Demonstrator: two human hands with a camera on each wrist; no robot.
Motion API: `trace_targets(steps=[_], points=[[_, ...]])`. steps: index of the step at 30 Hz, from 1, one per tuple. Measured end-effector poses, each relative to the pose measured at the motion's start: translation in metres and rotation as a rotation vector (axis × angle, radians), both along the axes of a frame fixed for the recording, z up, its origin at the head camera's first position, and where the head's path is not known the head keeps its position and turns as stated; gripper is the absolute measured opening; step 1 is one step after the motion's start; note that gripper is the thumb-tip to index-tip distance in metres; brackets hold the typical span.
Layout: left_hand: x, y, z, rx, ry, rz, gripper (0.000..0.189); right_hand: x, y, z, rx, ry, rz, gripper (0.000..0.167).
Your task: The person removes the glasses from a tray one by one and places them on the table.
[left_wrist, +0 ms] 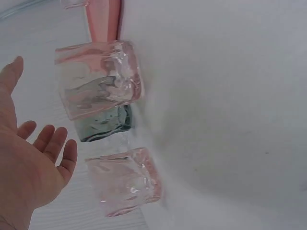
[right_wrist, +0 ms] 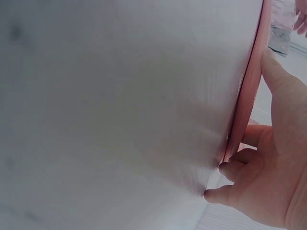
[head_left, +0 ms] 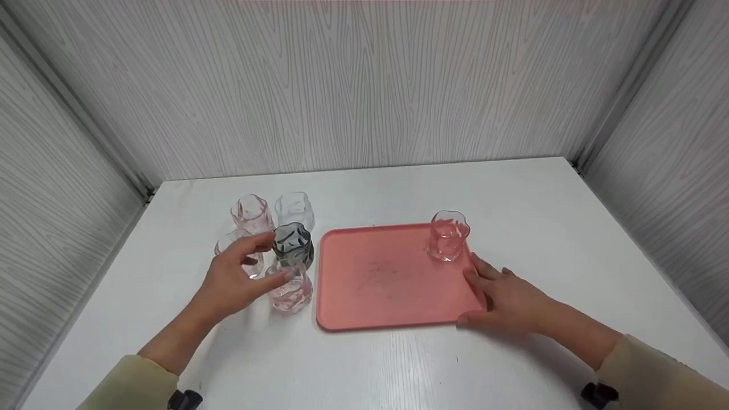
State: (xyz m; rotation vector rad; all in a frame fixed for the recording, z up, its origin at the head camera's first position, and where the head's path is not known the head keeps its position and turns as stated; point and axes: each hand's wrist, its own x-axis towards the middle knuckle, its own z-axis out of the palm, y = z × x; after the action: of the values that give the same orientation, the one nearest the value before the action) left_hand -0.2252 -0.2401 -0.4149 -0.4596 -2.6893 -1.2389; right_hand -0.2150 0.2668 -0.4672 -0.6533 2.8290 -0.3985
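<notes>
My left hand [head_left: 233, 279] hovers over a cluster of glasses with thumb and fingers spread and nothing held. Closest to its fingertips are a dark grey glass [head_left: 293, 246] and, in front of it, a pale pink glass [head_left: 290, 293]. Another pinkish glass [head_left: 254, 267] is partly hidden behind that hand. In the left wrist view, the palm [left_wrist: 29, 167] faces the glasses, apart from them. At the near right corner of a pink tray [head_left: 393, 279], my right hand [head_left: 507, 299] holds the rim, thumb at the front edge and fingers along the side. A pink-looking glass [head_left: 449, 236] stands upright in the tray's far right corner.
Behind the cluster stand a pink glass [head_left: 252, 213] and a clear glass [head_left: 295, 210], close to the others. Everything rests on a white table [head_left: 393, 364]. Wood-grained panels [head_left: 364, 85] rise at the back and both sides.
</notes>
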Motion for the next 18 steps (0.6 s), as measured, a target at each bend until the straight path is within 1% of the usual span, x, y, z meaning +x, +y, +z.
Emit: trace_targets(steps=[5, 11, 14, 18], points=[[-0.012, 0.018, 0.023, -0.005, 0.052, -0.042, 0.078, 0.001, -0.001, 0.003, 0.004, -0.003, -0.003, 0.115], [-0.03, 0.051, 0.05, 0.018, 0.085, -0.143, 0.08, 0.002, 0.0, 0.004, -0.017, 0.002, 0.001, 0.115], [-0.04, 0.071, 0.059, 0.029, 0.102, -0.184, 0.08, 0.002, 0.001, 0.003, -0.028, 0.004, 0.003, 0.115], [-0.053, 0.099, 0.065, 0.06, 0.112, -0.225, 0.08, 0.002, 0.0, 0.002, -0.026, -0.001, 0.0, 0.116]])
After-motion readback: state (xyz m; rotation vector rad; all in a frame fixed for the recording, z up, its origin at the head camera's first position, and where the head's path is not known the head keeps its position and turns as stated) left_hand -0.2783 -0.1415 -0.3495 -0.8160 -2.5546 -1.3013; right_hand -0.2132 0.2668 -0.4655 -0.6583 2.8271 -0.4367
